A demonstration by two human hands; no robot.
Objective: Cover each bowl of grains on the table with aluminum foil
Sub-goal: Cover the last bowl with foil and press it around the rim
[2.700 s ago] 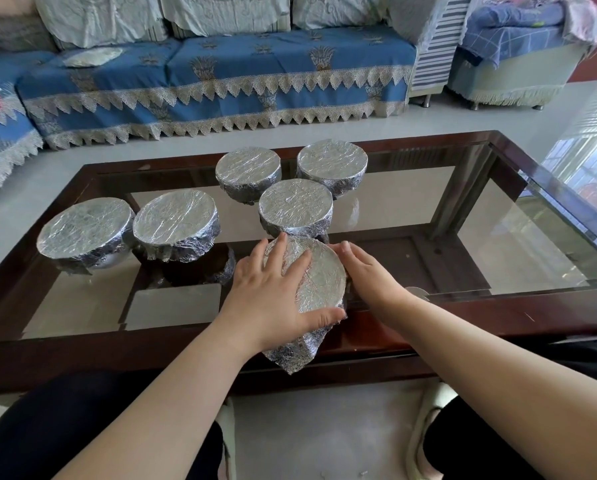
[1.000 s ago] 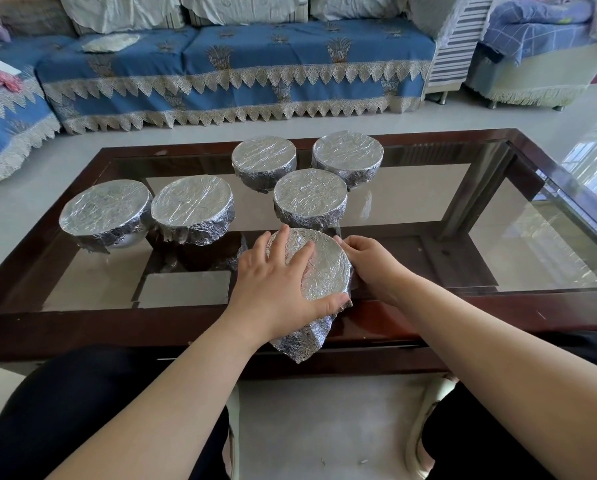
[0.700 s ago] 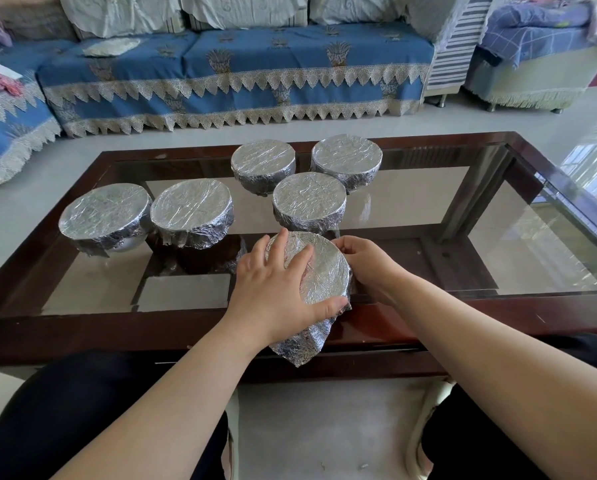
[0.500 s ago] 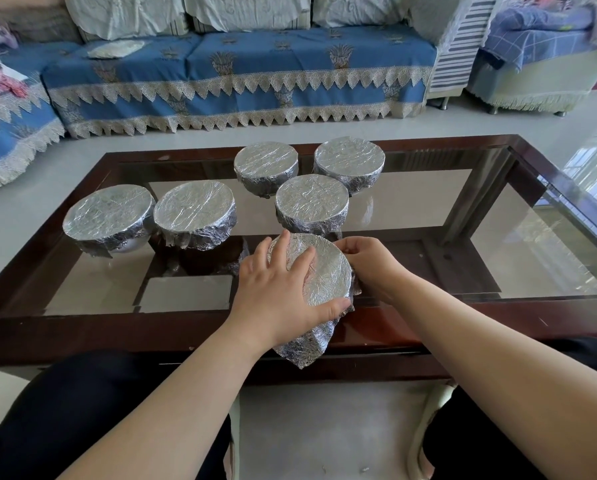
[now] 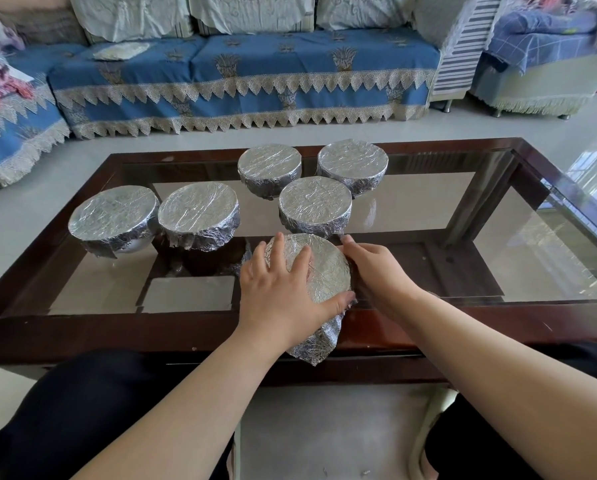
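Six round bowls stand on a glass-topped table (image 5: 497, 237) with a dark red-brown wood frame; each is capped in crinkled silver foil, flat and drum-tight on top, creased and gathered down the sides. The nearest bowl (image 5: 328, 268) sits at the near edge of the glass, just in front of the middle bowl (image 5: 315, 202). Its foil top is a flat disc facing up, finely wrinkled and matte-bright. One loose corner of foil (image 5: 316, 344) hangs off the near side as a pointed flap, aimed down and toward the person, over the wood frame. Left hand (image 5: 279, 289) lies flat on the foil top, fingers spread and straight, thumb pressed along the near rim. Right hand (image 5: 373, 268) curls around the bowl's right side, fingers bent against the foil wall; fingertips mostly hidden. Two more bowls at far centre (image 5: 269, 166) and far right (image 5: 352, 162); two at left (image 5: 113, 214), (image 5: 198, 211), touching or nearly so. Behind: sofa (image 5: 241, 74) in blue patterned cloth with cream lace trim.
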